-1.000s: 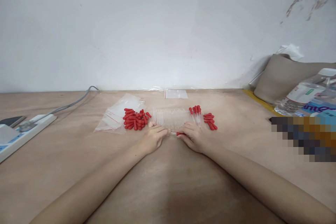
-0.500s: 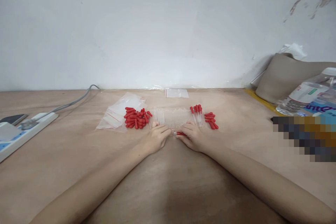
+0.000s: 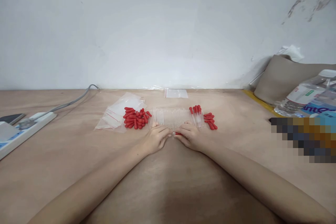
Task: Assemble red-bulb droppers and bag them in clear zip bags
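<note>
On the tabletop (image 3: 52, 168), a row of clear tubes (image 3: 172, 117) lies at 12 o'clock. My left hand (image 3: 154, 139) and right hand (image 3: 191, 137) pinch one dropper (image 3: 176, 133) between them, red bulb rightward; I judge bulb fitting underway, needing a straight push.

My hands meet over a dropper at the near edge of the glass tubes.

My left hand (image 3: 154, 137) and right hand (image 3: 191, 136) pinch a small dropper with a red bulb (image 3: 177, 133) between their fingertips, low over the wooden table (image 3: 168, 182). Just behind lies a row of clear tubes (image 3: 172, 117), with a heap of red bulbs (image 3: 135, 118) to its left and finished droppers (image 3: 203, 116) to its right.
</note>
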`<act>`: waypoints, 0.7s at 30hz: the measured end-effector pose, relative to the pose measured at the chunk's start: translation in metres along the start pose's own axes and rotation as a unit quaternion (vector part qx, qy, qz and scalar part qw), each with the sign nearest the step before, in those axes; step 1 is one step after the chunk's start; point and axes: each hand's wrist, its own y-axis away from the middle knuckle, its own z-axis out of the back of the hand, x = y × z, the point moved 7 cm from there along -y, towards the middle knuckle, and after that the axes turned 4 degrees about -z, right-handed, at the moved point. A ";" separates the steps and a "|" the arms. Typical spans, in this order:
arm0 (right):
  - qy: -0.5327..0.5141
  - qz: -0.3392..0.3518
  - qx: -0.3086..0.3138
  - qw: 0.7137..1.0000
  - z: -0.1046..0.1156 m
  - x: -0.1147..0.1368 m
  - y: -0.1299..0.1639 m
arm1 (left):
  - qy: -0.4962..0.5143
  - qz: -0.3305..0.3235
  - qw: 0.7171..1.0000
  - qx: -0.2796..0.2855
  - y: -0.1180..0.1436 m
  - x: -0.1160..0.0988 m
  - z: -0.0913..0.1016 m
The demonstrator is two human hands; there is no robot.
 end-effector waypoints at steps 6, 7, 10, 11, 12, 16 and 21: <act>-0.026 -0.015 -0.020 0.999 0.001 -0.006 0.000 | 0.034 0.028 0.999 0.006 0.001 0.004 -0.003; -0.050 -0.040 -0.027 0.998 0.003 -0.009 -0.001 | 0.037 0.040 0.999 0.000 0.001 0.007 -0.003; -0.156 -0.169 -0.058 0.972 0.005 -0.021 -0.002 | 0.044 0.075 0.996 -0.019 0.003 0.012 -0.003; -0.193 -0.214 -0.070 0.955 0.006 -0.026 -0.002 | 0.047 0.080 0.995 -0.020 0.003 0.013 -0.002; -0.228 -0.252 -0.082 0.937 0.008 -0.031 -0.002 | 0.050 0.082 0.995 -0.017 0.003 0.013 -0.002; -0.293 -0.338 -0.110 0.888 0.027 -0.061 -0.013 | 0.044 0.092 0.995 -0.004 0.003 0.013 0.002; -0.114 -0.445 -0.116 0.881 0.075 -0.124 -0.027 | 0.035 0.125 0.991 -0.012 0.005 0.018 0.006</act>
